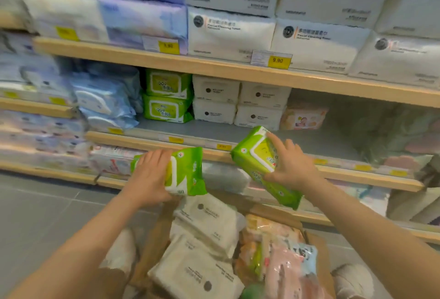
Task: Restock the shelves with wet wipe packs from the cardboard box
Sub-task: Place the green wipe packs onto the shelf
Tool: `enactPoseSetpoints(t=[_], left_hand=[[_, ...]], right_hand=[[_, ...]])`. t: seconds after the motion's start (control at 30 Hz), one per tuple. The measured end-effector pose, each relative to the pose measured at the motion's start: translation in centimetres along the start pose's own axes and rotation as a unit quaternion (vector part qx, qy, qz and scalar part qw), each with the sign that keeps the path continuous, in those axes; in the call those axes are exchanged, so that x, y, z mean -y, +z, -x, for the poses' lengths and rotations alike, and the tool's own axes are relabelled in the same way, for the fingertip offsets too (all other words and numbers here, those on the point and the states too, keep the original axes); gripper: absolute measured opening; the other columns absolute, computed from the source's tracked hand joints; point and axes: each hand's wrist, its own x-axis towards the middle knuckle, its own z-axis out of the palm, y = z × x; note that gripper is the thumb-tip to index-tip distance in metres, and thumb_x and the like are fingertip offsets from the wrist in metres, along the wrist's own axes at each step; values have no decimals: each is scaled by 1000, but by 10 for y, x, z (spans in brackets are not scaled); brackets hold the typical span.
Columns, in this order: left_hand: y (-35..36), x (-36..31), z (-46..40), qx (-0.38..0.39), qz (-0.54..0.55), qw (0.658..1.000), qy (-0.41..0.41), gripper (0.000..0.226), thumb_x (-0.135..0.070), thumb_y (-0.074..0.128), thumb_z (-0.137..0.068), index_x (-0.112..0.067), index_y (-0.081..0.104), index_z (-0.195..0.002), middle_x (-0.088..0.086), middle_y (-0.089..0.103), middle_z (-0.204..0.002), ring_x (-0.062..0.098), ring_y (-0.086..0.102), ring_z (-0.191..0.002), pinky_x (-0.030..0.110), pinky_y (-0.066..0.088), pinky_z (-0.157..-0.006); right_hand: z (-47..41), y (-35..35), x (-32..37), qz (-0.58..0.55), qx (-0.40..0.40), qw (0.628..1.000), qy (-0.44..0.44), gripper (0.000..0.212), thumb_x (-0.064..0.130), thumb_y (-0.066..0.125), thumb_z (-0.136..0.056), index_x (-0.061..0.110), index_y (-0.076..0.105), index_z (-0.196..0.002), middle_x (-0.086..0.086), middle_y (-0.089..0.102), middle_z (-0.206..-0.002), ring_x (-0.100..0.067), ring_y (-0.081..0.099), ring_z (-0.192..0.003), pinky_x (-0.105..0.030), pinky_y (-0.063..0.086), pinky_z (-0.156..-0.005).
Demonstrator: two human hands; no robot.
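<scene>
Green packs (188,172) before open shelf floor (309,141)

Left hand (152,175) gripping green wipe pack (188,172), right hand (289,165) gripping second green pack (256,156), cardboard box (319,246) below

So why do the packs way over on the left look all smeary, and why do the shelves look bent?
Head view: the pale blue packs at the far left are smeared by blur near the frame edge, while the green wet wipe pack in the left hand stays fairly sharp; the wide-angle lens bows the light wooden shelf edge; lighting is soft and even, with no strong glare.
</scene>
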Motion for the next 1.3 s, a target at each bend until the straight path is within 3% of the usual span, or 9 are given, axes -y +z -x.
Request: enactPoseSetpoints(t=[0.17,0.33,0.6,0.73,0.83,0.93,1.03,1.17,1.3], left_hand=[[5,59,1,-29,-19,998,-60,103,-64,56,-39,-6,46,-124,14,49,-99,34,49,-89,43,41,-76],[15,100,-20,-23,-35,996,-75,104,-47,78,-35,-10,43,-125,12,49,-100,33,49,-90,42,41,-76],[23,132,-52,-45,-57,995,-65,100,-42,80,-35,-6,44,-121,12,46,-97,32,46,-87,42,39,-73],[31,137,-54,-38,-62,995,-72,101,-42,80,-34,-7,44,-123,10,47,-99,31,47,-89,42,40,-76],[34,139,-54,-30,-67,995,-73,103,-42,77,-33,-6,45,-124,12,49,-99,32,48,-90,43,41,-77],[35,140,-51,-24,-69,994,-78,104,-44,78,-33,-5,44,-124,12,49,-99,33,48,-91,43,41,-76],[36,136,-49,-18,-73,994,-79,107,-45,76,-32,-5,43,-125,12,49,-100,33,47,-91,44,42,-76],[35,128,-45,-16,-66,995,-78,106,-44,75,-31,-5,43,-125,11,49,-99,32,48,-90,44,42,-76],[34,125,-38,-11,-61,995,-78,104,-43,76,-33,-6,44,-124,10,49,-101,31,48,-91,43,42,-77]], right_hand=[[-66,30,52,41,-8,996,-83,109,56,71,-62,40,2,-145,-4,40,-123,-29,44,-111,-44,43,-86],[-139,44,87,127,-46,979,-152,108,62,69,-64,39,3,-146,-7,42,-122,-31,46,-108,-45,44,-87],[-238,61,106,194,-74,965,-162,105,46,73,-62,35,11,-146,-11,37,-135,-34,42,-115,-46,39,-93],[-266,88,101,221,-40,958,-178,94,53,69,-68,37,15,-143,-9,32,-142,-34,38,-121,-46,35,-98],[-270,96,90,179,-11,965,-192,89,72,58,-70,39,17,-143,-8,30,-145,-32,36,-126,-46,30,-101],[-263,90,83,97,11,975,-201,76,76,24,-77,40,22,-144,-8,29,-148,-31,31,-131,-46,23,-105],[-246,89,87,64,-25,973,-219,63,56,42,-89,35,24,-146,-4,35,-148,-28,35,-129,-44,25,-101],[-233,95,90,71,-61,987,-130,75,54,60,-82,34,25,-145,-4,33,-146,-30,35,-130,-50,28,-102],[-235,90,79,-14,35,999,21,88,58,71,-71,37,22,-141,-13,30,-139,-37,32,-127,-48,42,-97]])
